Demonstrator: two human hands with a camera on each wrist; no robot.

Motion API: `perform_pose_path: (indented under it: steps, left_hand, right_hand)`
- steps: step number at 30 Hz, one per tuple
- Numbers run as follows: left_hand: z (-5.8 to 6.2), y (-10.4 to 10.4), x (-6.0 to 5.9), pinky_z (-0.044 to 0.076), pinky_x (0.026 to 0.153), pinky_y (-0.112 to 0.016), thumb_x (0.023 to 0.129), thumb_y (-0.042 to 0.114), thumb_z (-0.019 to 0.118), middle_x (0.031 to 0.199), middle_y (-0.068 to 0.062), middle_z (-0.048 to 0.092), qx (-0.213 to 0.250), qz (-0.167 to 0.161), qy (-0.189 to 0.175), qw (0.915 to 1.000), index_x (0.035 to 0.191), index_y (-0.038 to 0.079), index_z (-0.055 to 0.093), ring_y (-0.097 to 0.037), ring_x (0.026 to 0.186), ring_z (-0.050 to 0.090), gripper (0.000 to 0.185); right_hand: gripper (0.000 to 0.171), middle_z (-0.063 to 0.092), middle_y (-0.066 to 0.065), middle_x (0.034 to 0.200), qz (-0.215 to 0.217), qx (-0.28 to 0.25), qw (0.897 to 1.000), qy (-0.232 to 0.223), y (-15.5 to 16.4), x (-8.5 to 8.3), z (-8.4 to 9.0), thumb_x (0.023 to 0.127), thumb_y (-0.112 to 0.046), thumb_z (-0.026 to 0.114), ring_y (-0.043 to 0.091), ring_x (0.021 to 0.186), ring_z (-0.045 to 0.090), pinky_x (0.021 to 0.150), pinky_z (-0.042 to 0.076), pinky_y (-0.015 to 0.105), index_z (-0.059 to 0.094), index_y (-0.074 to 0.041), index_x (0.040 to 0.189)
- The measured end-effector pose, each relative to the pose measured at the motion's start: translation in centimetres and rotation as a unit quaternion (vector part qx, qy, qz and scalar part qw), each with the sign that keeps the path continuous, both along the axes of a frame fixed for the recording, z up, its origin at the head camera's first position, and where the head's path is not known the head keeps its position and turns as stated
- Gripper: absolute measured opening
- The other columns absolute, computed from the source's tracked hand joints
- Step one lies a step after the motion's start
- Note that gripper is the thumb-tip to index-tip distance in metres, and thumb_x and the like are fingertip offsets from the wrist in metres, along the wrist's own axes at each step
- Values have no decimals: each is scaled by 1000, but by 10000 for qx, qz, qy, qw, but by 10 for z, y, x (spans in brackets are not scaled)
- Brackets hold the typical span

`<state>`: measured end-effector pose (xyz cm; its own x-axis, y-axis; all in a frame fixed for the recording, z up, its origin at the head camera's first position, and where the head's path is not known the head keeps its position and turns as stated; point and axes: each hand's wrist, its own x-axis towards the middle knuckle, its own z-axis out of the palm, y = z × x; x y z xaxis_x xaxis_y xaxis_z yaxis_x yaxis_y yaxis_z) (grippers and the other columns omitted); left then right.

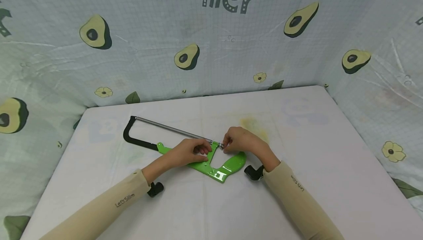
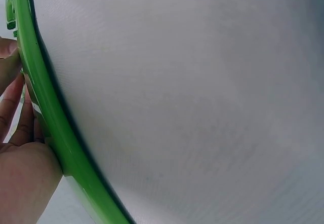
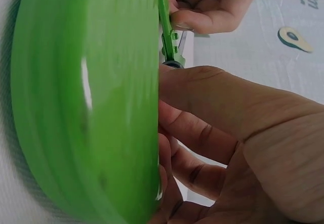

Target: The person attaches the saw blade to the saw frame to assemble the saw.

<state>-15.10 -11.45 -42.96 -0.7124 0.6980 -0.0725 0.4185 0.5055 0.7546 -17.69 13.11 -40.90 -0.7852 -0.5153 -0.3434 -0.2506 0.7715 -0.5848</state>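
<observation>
A hacksaw lies flat on the white table (image 1: 317,152). It has a glossy green handle (image 1: 224,166), a black front bow (image 1: 130,137) and a silver top rod (image 1: 172,130). My left hand (image 1: 191,152) holds the handle's upper part with curled fingers, and its palm (image 2: 20,168) lies against the green edge (image 2: 45,107). My right hand (image 1: 239,141) pinches a small metal tension nut (image 1: 220,145) at the handle's top. In the right wrist view the thumb (image 3: 228,112) and fingers lie beside the green handle (image 3: 86,102), near the nut (image 3: 174,62).
Avocado-print cloth walls (image 1: 185,56) close in the table at the back and on both sides. Black wrist-camera mounts (image 1: 155,188) sit under each forearm. White tabletop stretches to the right and toward the near edge.
</observation>
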Motion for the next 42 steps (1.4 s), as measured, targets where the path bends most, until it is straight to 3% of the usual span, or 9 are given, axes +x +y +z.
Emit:
perform_pose_path:
  steps: [5, 14, 22, 27, 42]
  left_hand:
    - [1, 0, 0, 53, 90, -30, 94, 12, 74, 106, -1, 69, 6, 11, -27, 10000, 116, 7, 67, -14, 99, 64, 24]
    - [4, 1, 1, 53, 91, -29, 93, 12, 75, 107, 0, 69, -57, 76, -105, 9999, 117, 8, 67, -12, 100, 63, 25]
    - [4, 1, 0, 53, 90, -30, 93, 12, 75, 106, 1, 69, -29, 53, -65, 10000, 117, 8, 67, -13, 99, 64, 25]
    - [4, 1, 0, 53, 88, -29, 93, 12, 75, 105, 1, 69, -26, 40, -34, 10000, 116, 8, 68, -13, 98, 64, 25]
    - [2, 0, 0, 54, 89, -31, 93, 13, 75, 105, -1, 70, -19, -14, 27, 10000, 116, 6, 67, -14, 98, 64, 25]
  right_hand:
    - [11, 64, -5, 73, 69, -106, 9999, 12, 2, -2, -2, 90, -18, 78, 8, 65, 51, 61, 43, 22, 76, -10, 82]
    - [29, 45, -8, 59, 57, -363, 9993, 15, 7, -5, -3, 98, -27, 69, 8, 56, 41, 55, 33, 23, 74, -10, 75]
    - [16, 61, -2, 79, -51, -404, 9991, 132, 8, -6, -6, 100, -24, 66, 12, 70, 50, 63, 41, 26, 73, -12, 93]
    - [11, 66, -1, 88, -95, -398, 9991, 131, 7, -6, -7, 100, -21, 66, 13, 76, 52, 68, 43, 27, 71, -12, 97]
    - [4, 62, -1, 86, -134, -457, 9987, 176, 5, -5, -7, 98, -14, 69, 13, 78, 53, 72, 45, 27, 68, -11, 95]
